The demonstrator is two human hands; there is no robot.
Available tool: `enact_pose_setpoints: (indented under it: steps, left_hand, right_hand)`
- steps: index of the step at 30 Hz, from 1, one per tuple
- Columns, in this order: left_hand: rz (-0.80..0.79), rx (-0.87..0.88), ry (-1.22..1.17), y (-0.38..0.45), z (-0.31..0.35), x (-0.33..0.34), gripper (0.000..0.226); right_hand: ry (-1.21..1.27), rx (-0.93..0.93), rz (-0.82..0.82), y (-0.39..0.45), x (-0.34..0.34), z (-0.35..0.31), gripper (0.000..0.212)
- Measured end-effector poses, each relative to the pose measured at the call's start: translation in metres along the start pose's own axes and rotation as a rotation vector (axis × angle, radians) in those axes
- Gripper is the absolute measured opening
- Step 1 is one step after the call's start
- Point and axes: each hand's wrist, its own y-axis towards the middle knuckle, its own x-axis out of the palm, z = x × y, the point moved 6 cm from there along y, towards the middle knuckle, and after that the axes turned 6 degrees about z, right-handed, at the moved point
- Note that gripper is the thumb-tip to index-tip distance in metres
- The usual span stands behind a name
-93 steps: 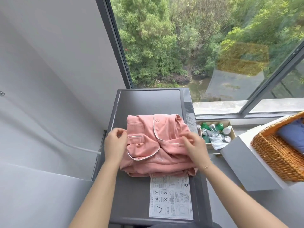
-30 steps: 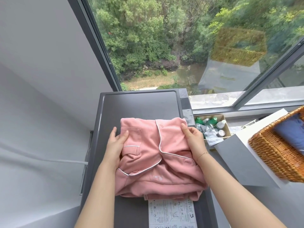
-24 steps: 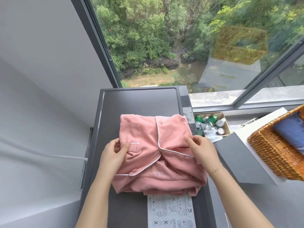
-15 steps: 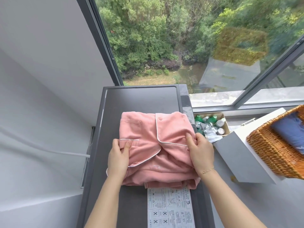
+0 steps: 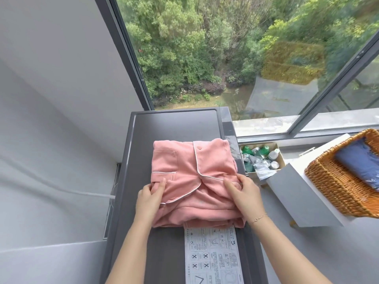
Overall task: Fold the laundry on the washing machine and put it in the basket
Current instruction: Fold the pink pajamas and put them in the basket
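Gray washing machine top (image 5: 174, 128) by window, folded pink pajama top (image 5: 192, 171), left hand (image 5: 148, 198) pinching its left edge, right hand (image 5: 244, 193) gripping its right fold, wicker basket (image 5: 336, 187) nearby

Left hand (image 5: 148, 198), right hand (image 5: 245, 194) gripping folded pink pajamas (image 5: 190, 171) (white piping), grey washing machine (image 5: 176, 124)

laundry (image 5: 192, 177) on washing machine (image 5: 174, 124) | basket (image 5: 338, 181) right | box (image 5: 260, 156) between

1. One folded pink garment (image 5: 192, 181) under the fingers (image 5: 162, 184) of two hands.
2. One wicker basket (image 5: 336, 185), right of the fingers.
3. One blue garment (image 5: 361, 162) inside it.
4. One instruction sticker (image 5: 213, 257), nearer than the fingers.
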Motion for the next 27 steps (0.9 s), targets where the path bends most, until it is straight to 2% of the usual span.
enact_pose_setpoints:
  steps: [4,6,8,11,13,15,17,20,22,24,26,27]
  left_hand:
    - [-0.046,0.064,0.159,-0.009,0.011,0.008,0.06]
    - [-0.031,0.128,0.262,-0.013,0.015,0.012,0.056]
    - [-0.008,0.152,0.268,-0.017,0.017,0.014,0.055]
    - [-0.03,0.151,0.229,-0.021,0.015,0.014,0.051]
    - [-0.084,0.153,0.199,-0.023,0.012,0.016,0.046]
    - [-0.13,0.129,0.17,-0.026,0.008,0.016,0.042]
    - [-0.149,0.083,0.121,-0.03,0.007,0.015,0.042]
    - [-0.25,0.003,-0.073,-0.038,0.013,0.02,0.039]
    - [-0.363,-0.027,-0.089,-0.044,0.017,0.025,0.038]
    - [-0.486,-0.059,-0.027,-0.053,0.014,0.029,0.052]
    - [-0.584,-0.109,-0.096,-0.057,0.008,0.034,0.072]
    - [-0.608,-0.14,-0.168,-0.058,0.008,0.035,0.072]
  right_hand:
    - [-0.003,0.12,-0.085,-0.003,0.021,-0.002,0.031]
    - [0.021,0.168,-0.129,-0.003,0.026,0.001,0.035]
    - [0.055,0.198,-0.19,-0.004,0.031,0.001,0.04]
    - [-0.043,0.139,-0.193,-0.009,0.027,0.004,0.031]
    - [-0.241,0.04,-0.091,-0.016,0.016,0.007,0.04]
    - [-0.295,-0.019,-0.063,-0.023,0.008,0.006,0.043]
    - [-0.123,0.057,-0.175,-0.025,0.004,0.008,0.038]
    - [0.294,0.414,-0.372,-0.034,0.002,0.019,0.037]
    - [0.529,0.596,-0.473,-0.044,0.003,0.026,0.037]
    - [0.61,0.637,-0.494,-0.054,0.001,0.028,0.036]
    - [0.598,0.638,-0.423,-0.063,-0.004,0.032,0.037]
    - [0.604,0.641,-0.359,-0.065,-0.008,0.035,0.039]
